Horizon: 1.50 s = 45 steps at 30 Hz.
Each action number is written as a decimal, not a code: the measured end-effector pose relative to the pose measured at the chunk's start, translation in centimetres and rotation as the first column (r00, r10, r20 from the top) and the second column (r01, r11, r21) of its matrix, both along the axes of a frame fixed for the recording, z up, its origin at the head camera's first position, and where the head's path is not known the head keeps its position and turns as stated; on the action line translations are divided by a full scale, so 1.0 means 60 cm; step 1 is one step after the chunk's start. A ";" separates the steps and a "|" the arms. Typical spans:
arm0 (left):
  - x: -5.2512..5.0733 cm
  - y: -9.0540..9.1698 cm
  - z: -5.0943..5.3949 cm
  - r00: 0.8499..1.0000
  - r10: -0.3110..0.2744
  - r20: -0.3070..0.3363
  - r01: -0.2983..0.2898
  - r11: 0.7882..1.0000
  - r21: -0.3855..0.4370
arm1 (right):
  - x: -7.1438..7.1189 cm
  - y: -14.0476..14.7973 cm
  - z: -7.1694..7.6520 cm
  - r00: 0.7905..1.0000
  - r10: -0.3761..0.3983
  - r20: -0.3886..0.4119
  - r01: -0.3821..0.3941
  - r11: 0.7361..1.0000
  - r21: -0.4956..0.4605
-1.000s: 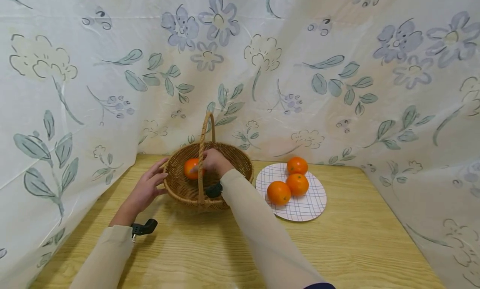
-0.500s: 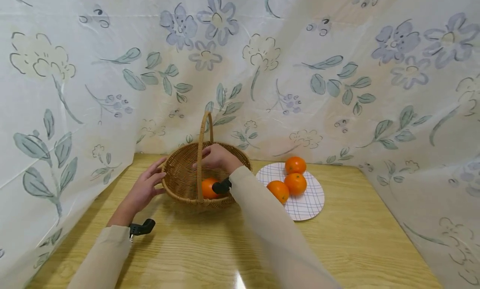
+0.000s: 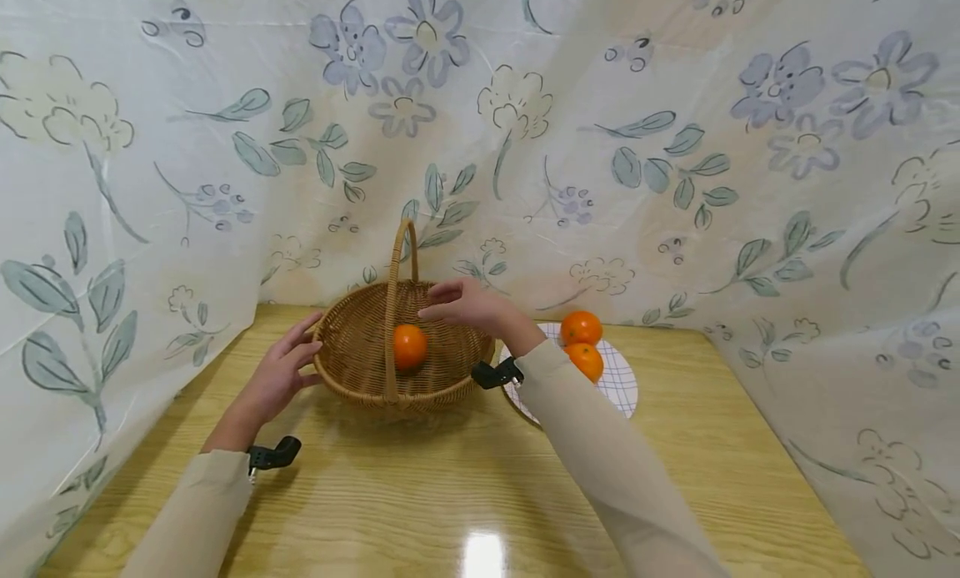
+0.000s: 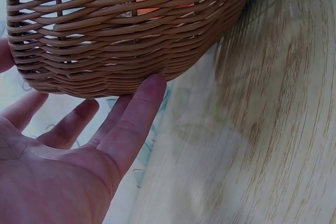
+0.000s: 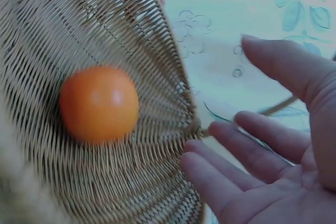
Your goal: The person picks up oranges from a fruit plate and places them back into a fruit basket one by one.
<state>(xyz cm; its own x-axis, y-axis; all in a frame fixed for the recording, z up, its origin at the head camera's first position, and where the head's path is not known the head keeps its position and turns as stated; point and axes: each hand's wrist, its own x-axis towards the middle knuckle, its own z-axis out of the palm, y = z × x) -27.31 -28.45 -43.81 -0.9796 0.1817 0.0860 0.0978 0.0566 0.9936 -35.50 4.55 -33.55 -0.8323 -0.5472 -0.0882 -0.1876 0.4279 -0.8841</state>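
A brown wicker basket (image 3: pixel 352 382) with a tall arched handle (image 3: pixel 392 336) stands on the table. One orange (image 3: pixel 409 347) lies inside it, large in the right wrist view as a round orange (image 5: pixel 98 104). My left hand (image 3: pixel 279 378) touches the basket's left side with spread fingers; the left wrist view has its fingertips (image 4: pixel 153 83) against the woven wall. My right hand (image 3: pixel 472 304) is over the basket's right back rim, holding nothing, its fingers loosely extended and apart from the orange.
Right of the basket, a white checked plate (image 3: pixel 621 386) carries oranges (image 3: pixel 581 329), partly hidden by my right sleeve (image 3: pixel 600 444). A floral cloth (image 3: pixel 525 144) hangs behind the wooden table (image 3: pixel 390 495) and along its sides.
The orange under my right hand was let go and rolled right and forward, then back to the basket's middle. My right hand has risen and moved right. My left hand stays at the basket.
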 end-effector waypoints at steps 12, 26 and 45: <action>0.004 0.001 0.002 1.000 -0.007 -0.002 0.007 1.000 0.019 | 0.017 0.128 -0.027 0.980 -0.189 -0.070 0.171 0.963 -0.208; 0.002 0.003 0.002 1.000 -0.007 -0.002 0.007 1.000 0.011 | 0.052 0.274 -0.088 0.891 -0.434 -0.131 0.386 0.878 -0.285; -0.005 0.002 0.002 1.000 -0.010 0.004 0.010 1.000 0.009 | 0.073 0.394 -0.199 0.819 -0.546 -0.180 0.493 0.828 -0.267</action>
<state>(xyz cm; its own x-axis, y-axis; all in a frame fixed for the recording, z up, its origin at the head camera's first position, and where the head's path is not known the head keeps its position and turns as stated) -27.62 -28.31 -43.67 -0.9780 0.1911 0.0841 0.0945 0.0463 0.9944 -31.14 28.21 -45.47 -0.9773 -0.0104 0.2117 -0.2024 0.3421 -0.9176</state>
